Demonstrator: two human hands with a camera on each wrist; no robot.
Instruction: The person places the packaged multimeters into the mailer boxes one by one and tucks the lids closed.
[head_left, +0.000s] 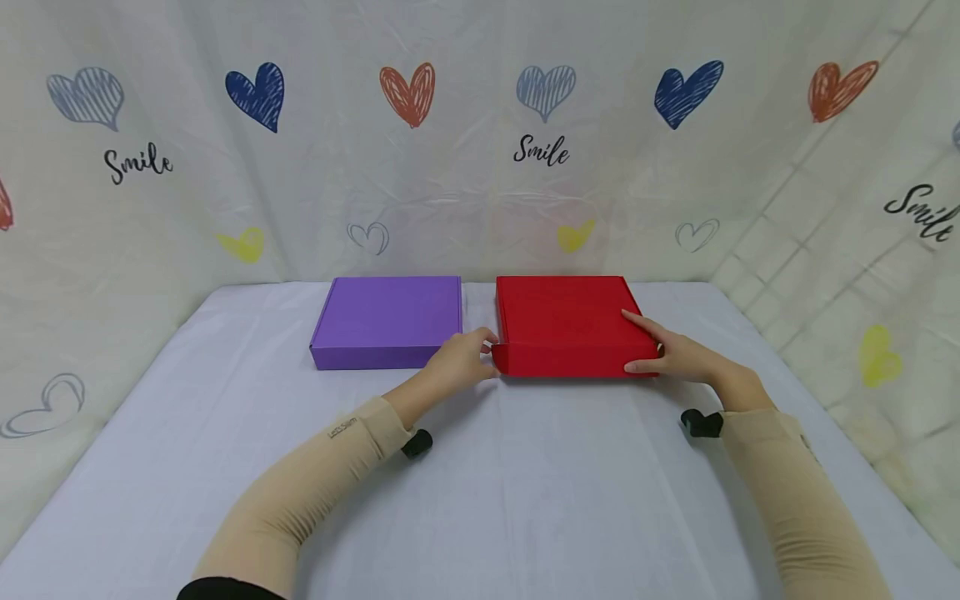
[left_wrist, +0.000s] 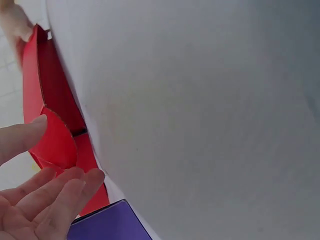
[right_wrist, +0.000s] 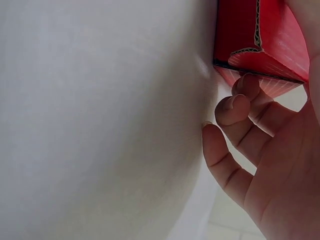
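A red cardboard mailer box (head_left: 570, 317) lies on the table, its lid down over the top. At its front left corner a rounded side flap (left_wrist: 59, 137) sticks out. My left hand (head_left: 461, 358) is at that corner, thumb against the flap and the other fingers loosely extended beside it. My right hand (head_left: 686, 354) spans the front right corner, the index finger along the lid and the thumb on the front panel. In the right wrist view its other fingers (right_wrist: 232, 112) bend loosely beside the box's side. The box's inside is hidden.
Left of the red box lies a closed purple mailer box (head_left: 393, 312), close to my left hand. A white cloth (head_left: 525, 500) covers the table. Behind and at the sides hangs a pale curtain (head_left: 465, 175) printed with hearts.
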